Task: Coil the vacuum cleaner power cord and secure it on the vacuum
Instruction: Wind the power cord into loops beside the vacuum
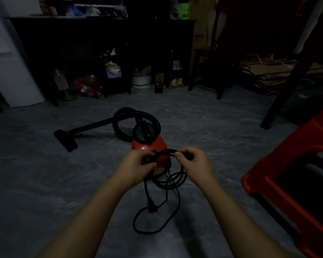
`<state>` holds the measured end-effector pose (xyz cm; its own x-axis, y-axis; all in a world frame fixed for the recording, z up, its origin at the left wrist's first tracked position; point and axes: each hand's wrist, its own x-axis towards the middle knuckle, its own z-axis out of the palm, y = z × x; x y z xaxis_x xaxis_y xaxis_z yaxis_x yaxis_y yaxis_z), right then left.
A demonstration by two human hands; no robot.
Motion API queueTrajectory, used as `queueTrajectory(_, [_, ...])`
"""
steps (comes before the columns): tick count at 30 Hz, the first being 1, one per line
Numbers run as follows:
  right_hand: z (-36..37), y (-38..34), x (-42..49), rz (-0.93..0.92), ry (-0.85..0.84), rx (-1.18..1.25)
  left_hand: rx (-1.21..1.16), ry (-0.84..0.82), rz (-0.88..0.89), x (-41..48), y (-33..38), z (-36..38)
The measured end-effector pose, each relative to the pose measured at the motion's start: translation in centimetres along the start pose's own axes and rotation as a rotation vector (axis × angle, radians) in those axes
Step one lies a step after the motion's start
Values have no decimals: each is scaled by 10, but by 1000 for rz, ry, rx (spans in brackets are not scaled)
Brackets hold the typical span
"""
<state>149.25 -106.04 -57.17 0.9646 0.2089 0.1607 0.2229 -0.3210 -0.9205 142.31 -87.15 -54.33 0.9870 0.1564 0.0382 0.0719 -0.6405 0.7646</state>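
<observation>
Two bare hands, raised just in front of one small vacuum [151,146] standing on the floor [45,183]: rounded, glossy red shell with a round black cap on top. Left hand [138,164] with fingers curled round a bundle of thin black cord [168,181]. Right hand [192,161] pinching the same bundle between thumb and bent fingers, close beside the left. Smooth, round cord, arching between the hands and hanging below them in several overlapping loops, exact count unclear in the dim light. One wider, slack loop lying on the floor below. One black plug [151,203] dangling under the left hand, down to that loop. One black hose [123,116] curled in a ring behind the vacuum, running to one straight tube and one flat floor brush [65,140]. Grey, marbled tile underfoot. One red plastic stool [287,183] at the right.
</observation>
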Motion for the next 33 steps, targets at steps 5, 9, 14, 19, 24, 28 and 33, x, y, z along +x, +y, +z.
queueTrajectory(5, [-7, 3, 6, 16, 81, 112, -224, 175, -23, 7, -3, 9])
queueTrajectory(9, [-7, 14, 9, 54, 106, 82, -450, 335, -117, 16, -10, 7])
queueTrajectory(14, [10, 17, 3, 308, -151, 12, -615, 446, -150, 18, -12, 3])
queueTrajectory(19, [29, 8, -7, 562, -290, 67, -730, 479, -175, 17, -9, 2])
queueTrajectory(24, [27, 7, -4, 817, -371, 187, -812, 483, -213, 14, -14, -1])
queueTrajectory(28, [31, 6, -5, 888, -548, 255, -833, 469, -200, 13, -14, -2])
queueTrajectory(33, [31, 2, 3, 727, -276, 392, -828, 424, -221, 13, -20, 0])
